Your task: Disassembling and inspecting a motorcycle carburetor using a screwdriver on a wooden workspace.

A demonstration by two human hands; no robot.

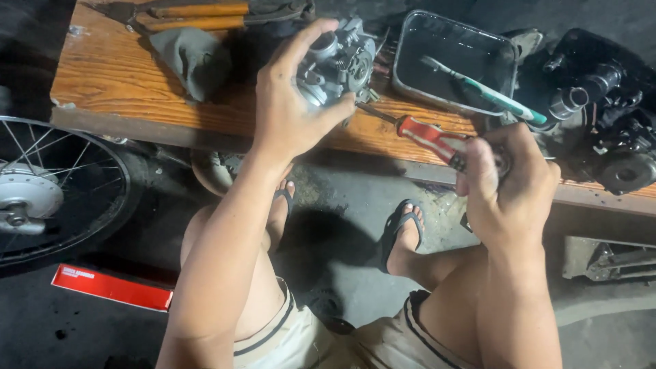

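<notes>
My left hand (pixel 290 102) grips a grey metal carburettor (pixel 338 61) above a wooden bench (pixel 116 75). My right hand (pixel 509 184) is closed around the red handle of a screwdriver (pixel 430 140). Its thin shaft points up and left, and the tip meets the underside of the carburettor. My bare legs and black sandals are below, over the dark floor.
A dark tray (pixel 454 58) of liquid holds a green-and-white toothbrush (pixel 488 92). An engine part (pixel 601 116) sits at the right. A grey rag (pixel 191 58) and orange-handled pliers (pixel 205 14) lie on the bench. A spoked wheel (pixel 48 191) and a red box (pixel 113 287) are at the left.
</notes>
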